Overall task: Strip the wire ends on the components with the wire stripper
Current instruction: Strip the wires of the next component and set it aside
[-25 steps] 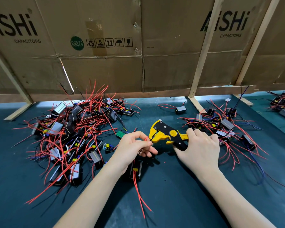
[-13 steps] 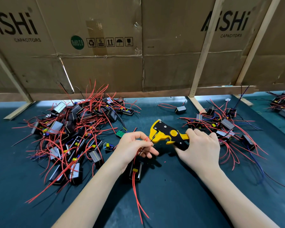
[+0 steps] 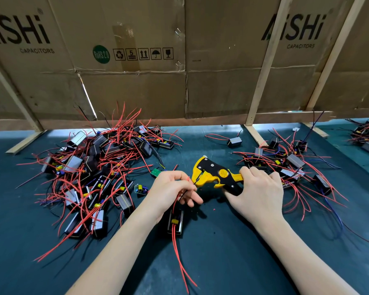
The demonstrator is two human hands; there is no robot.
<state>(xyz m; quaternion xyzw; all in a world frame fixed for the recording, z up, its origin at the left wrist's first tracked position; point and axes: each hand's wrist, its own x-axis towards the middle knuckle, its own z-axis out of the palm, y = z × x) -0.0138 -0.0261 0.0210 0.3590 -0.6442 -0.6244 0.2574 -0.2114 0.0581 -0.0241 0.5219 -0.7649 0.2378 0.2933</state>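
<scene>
My right hand grips the handles of a yellow and black wire stripper just above the dark green table. Its jaws point left. My left hand pinches the thin wires of one component right at those jaws; a black wire end sits between them. That component, a small black box with a yellow part, hangs below my left hand, and two long red wires trail from it toward me.
A big heap of black components with red wires lies on the left. A smaller heap lies behind my right hand, one lone component sits at the back, more at the far right. A cardboard wall with wooden braces closes the back.
My left hand has shifted the wire ends slightly at the stripper's jaws, and the trailing red wires swung a little. My right hand and the stripper have barely moved.
</scene>
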